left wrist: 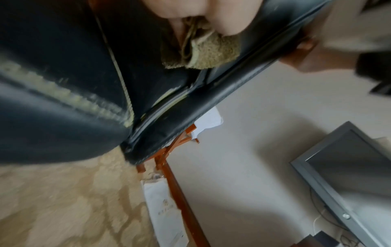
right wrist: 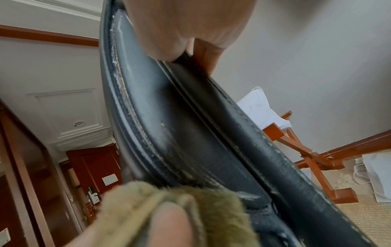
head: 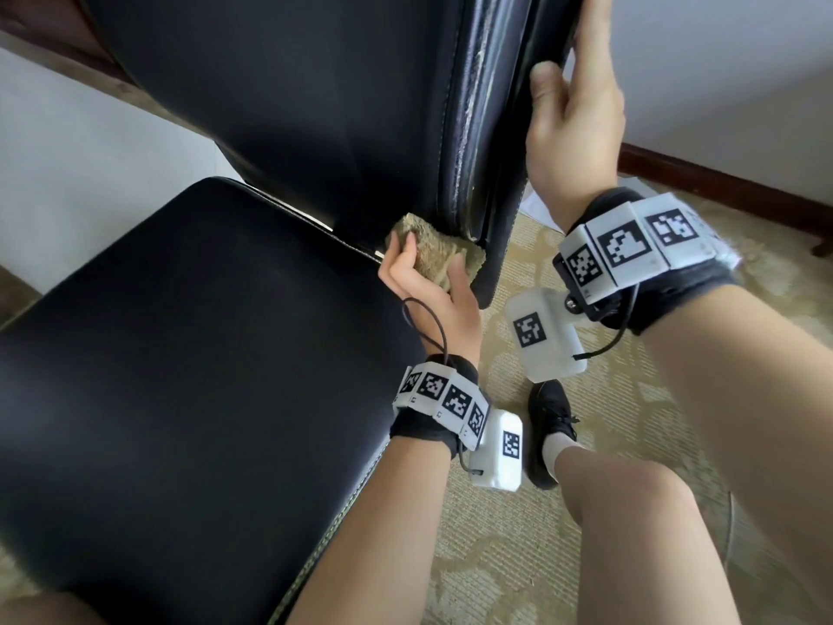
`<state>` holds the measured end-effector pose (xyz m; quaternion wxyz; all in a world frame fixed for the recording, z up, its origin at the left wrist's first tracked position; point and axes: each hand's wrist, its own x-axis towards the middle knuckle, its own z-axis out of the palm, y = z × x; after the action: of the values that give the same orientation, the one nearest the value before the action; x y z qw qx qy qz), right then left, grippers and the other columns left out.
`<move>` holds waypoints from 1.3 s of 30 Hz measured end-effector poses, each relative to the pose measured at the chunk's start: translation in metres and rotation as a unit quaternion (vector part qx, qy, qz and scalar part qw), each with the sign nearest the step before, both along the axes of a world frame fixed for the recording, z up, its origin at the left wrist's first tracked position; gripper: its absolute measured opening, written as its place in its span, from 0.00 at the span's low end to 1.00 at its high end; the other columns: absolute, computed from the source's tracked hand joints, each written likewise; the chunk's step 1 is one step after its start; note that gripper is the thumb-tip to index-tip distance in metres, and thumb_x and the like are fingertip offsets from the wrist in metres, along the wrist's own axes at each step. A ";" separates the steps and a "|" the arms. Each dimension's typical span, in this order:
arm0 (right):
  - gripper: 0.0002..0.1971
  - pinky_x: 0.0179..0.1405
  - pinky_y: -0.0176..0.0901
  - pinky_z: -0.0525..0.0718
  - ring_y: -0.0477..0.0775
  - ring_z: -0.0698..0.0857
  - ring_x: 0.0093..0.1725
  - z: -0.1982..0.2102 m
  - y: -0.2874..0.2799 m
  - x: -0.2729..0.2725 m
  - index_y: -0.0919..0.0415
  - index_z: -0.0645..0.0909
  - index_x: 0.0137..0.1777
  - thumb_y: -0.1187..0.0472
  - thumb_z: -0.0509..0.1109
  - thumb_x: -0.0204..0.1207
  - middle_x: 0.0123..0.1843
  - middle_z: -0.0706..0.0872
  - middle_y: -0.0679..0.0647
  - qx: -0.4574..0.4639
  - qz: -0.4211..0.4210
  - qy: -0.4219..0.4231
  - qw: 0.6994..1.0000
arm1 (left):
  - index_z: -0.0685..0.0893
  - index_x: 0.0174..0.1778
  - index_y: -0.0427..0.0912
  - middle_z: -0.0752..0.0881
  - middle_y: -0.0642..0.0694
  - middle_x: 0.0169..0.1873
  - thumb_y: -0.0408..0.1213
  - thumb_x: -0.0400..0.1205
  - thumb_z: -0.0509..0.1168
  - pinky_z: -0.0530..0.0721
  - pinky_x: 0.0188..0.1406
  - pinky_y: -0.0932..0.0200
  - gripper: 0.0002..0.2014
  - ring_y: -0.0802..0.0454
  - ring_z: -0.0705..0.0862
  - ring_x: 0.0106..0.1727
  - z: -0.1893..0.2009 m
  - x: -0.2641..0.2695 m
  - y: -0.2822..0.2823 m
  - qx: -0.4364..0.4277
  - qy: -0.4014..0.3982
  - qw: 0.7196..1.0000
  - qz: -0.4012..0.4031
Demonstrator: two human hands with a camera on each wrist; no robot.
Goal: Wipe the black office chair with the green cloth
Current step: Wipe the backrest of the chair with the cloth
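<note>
The black office chair fills the head view, with its seat low on the left and its backrest above. My left hand grips the bunched green cloth and presses it against the foot of the backrest's worn side edge, just above the seat. The left wrist view shows the cloth folded between the fingers against the chair. Higher up, my right hand grips the backrest's edge, thumb in front and fingers behind. The cloth sits blurred at the bottom of the right wrist view.
Beige patterned carpet lies under the chair, with my black shoe beside the seat. A wooden folding rack and a white paper bag stand by the wall behind the chair. A grey screen stands further along that wall.
</note>
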<state>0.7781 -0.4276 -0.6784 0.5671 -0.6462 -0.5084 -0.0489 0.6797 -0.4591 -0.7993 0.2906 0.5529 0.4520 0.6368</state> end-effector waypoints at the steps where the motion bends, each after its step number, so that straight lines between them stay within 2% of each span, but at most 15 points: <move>1: 0.29 0.65 0.27 0.68 0.58 0.79 0.65 0.000 0.000 -0.001 0.70 0.55 0.80 0.67 0.54 0.79 0.75 0.74 0.57 -0.001 0.002 0.002 1.000 | 0.72 0.63 0.21 0.71 0.25 0.64 0.28 0.76 0.66 0.73 0.61 0.77 0.21 0.39 0.75 0.66 0.007 -0.003 0.001 0.011 -0.008 1.000 0.009; 3: 0.29 0.64 0.33 0.70 0.58 0.80 0.63 0.001 -0.001 -0.002 0.70 0.56 0.80 0.67 0.54 0.79 0.74 0.75 0.56 -0.001 0.006 0.001 1.000 | 0.73 0.62 0.21 0.72 0.25 0.64 0.26 0.76 0.65 0.73 0.66 0.71 0.20 0.43 0.73 0.69 0.022 -0.011 0.006 0.042 -0.028 0.999 0.021; 5: 0.29 0.64 0.34 0.68 0.57 0.79 0.67 0.001 -0.002 -0.002 0.69 0.56 0.80 0.66 0.54 0.79 0.73 0.76 0.55 -0.002 0.006 0.001 1.000 | 0.73 0.62 0.21 0.72 0.25 0.64 0.22 0.76 0.66 0.70 0.67 0.72 0.19 0.60 0.70 0.69 0.033 -0.015 0.012 0.081 -0.032 0.996 0.023; 7: 0.29 0.63 0.38 0.71 0.56 0.81 0.56 0.000 -0.002 -0.002 0.69 0.56 0.80 0.65 0.54 0.78 0.73 0.76 0.55 -0.004 0.006 0.004 1.000 | 0.74 0.61 0.21 0.71 0.24 0.64 0.21 0.76 0.66 0.68 0.66 0.76 0.18 0.74 0.66 0.68 0.034 -0.013 0.016 0.103 -0.029 0.994 0.012; 10: 0.29 0.59 0.44 0.77 0.49 0.70 0.42 -0.001 0.000 -0.002 0.68 0.56 0.80 0.65 0.53 0.78 0.72 0.77 0.54 0.000 0.004 0.013 1.000 | 0.74 0.60 0.21 0.68 0.24 0.65 0.29 0.77 0.66 0.71 0.61 0.79 0.19 0.80 0.65 0.66 0.026 -0.006 0.014 0.072 -0.032 0.997 0.012; 13: 0.28 0.59 0.41 0.75 0.47 0.77 0.43 -0.003 0.000 0.001 0.68 0.58 0.80 0.65 0.54 0.78 0.71 0.78 0.54 0.007 0.017 0.015 1.000 | 0.72 0.60 0.18 0.69 0.22 0.64 0.29 0.77 0.67 0.73 0.52 0.84 0.21 0.71 0.72 0.56 0.008 0.003 0.015 0.009 -0.035 0.999 0.021; 16: 0.27 0.51 0.39 0.72 0.33 0.69 0.37 -0.005 0.004 0.003 0.66 0.60 0.79 0.63 0.53 0.79 0.69 0.80 0.56 0.012 0.026 0.026 0.999 | 0.69 0.64 0.24 0.67 0.30 0.67 0.29 0.79 0.69 0.80 0.51 0.69 0.22 0.49 0.79 0.56 -0.006 0.007 0.019 -0.100 -0.032 0.994 0.004; 18: 0.27 0.49 0.39 0.72 0.34 0.67 0.36 -0.004 0.004 0.003 0.67 0.61 0.78 0.63 0.53 0.78 0.68 0.80 0.57 0.018 0.039 0.038 0.998 | 0.68 0.66 0.28 0.68 0.33 0.66 0.32 0.80 0.68 0.80 0.46 0.64 0.23 0.41 0.80 0.55 -0.011 0.008 0.018 -0.146 -0.034 0.989 -0.010; 20: 0.26 0.53 0.43 0.77 0.49 0.80 0.43 -0.003 0.001 0.004 0.72 0.60 0.77 0.65 0.53 0.78 0.65 0.80 0.62 0.022 0.069 0.061 0.996 | 0.68 0.66 0.27 0.70 0.31 0.63 0.33 0.80 0.67 0.77 0.40 0.76 0.22 0.42 0.81 0.51 -0.013 0.006 0.017 -0.138 -0.048 0.989 -0.004; 22: 0.29 0.69 0.47 0.76 0.56 0.79 0.64 -0.006 -0.004 0.006 0.73 0.53 0.79 0.67 0.54 0.79 0.68 0.77 0.63 -0.001 0.107 0.095 0.990 | 0.69 0.65 0.28 0.75 0.29 0.59 0.35 0.81 0.65 0.76 0.41 0.80 0.22 0.44 0.82 0.49 -0.011 0.000 0.013 -0.113 -0.065 0.991 0.000; 25: 0.33 0.77 0.51 0.67 0.51 0.67 0.77 -0.023 -0.012 0.003 0.66 0.49 0.82 0.66 0.56 0.79 0.79 0.67 0.56 -0.073 0.135 0.126 0.980 | 0.68 0.65 0.31 0.78 0.29 0.57 0.42 0.79 0.61 0.82 0.52 0.61 0.23 0.38 0.82 0.55 -0.007 -0.007 0.005 -0.058 -0.060 0.997 -0.004; 27: 0.31 0.77 0.49 0.67 0.51 0.68 0.77 -0.039 -0.017 0.002 0.66 0.55 0.81 0.67 0.57 0.78 0.78 0.69 0.57 -0.099 0.145 0.137 0.975 | 0.69 0.64 0.31 0.77 0.29 0.59 0.41 0.77 0.61 0.82 0.56 0.53 0.23 0.35 0.80 0.59 -0.001 -0.009 0.003 -0.043 -0.062 0.997 -0.013; 32: 0.29 0.75 0.56 0.70 0.58 0.71 0.75 -0.051 -0.018 0.005 0.69 0.57 0.80 0.65 0.58 0.79 0.75 0.72 0.64 -0.102 0.155 0.138 0.973 | 0.73 0.59 0.19 0.72 0.22 0.60 0.32 0.75 0.66 0.71 0.59 0.81 0.22 0.39 0.76 0.62 -0.003 -0.003 0.004 0.003 -0.037 0.999 -0.019; 37: 0.28 0.73 0.60 0.72 0.60 0.73 0.74 -0.055 -0.015 0.011 0.70 0.55 0.80 0.66 0.59 0.81 0.74 0.73 0.66 -0.101 0.165 0.131 0.972 | 0.74 0.55 0.15 0.71 0.18 0.56 0.23 0.71 0.74 0.66 0.64 0.82 0.22 0.42 0.75 0.60 -0.013 0.007 0.007 0.012 -0.011 1.000 -0.020; 39: 0.29 0.72 0.63 0.72 0.60 0.73 0.75 -0.054 -0.014 0.009 0.70 0.54 0.80 0.64 0.59 0.82 0.75 0.73 0.66 -0.097 0.168 0.129 0.972 | 0.73 0.55 0.16 0.71 0.17 0.55 0.20 0.69 0.75 0.70 0.64 0.79 0.23 0.39 0.77 0.60 -0.024 0.011 0.011 -0.003 0.004 0.999 -0.033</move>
<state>0.7874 -0.4416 -0.7328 0.5621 -0.6043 -0.5350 0.1807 0.6908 -0.4484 -0.8233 0.3113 0.5690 0.4364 0.6236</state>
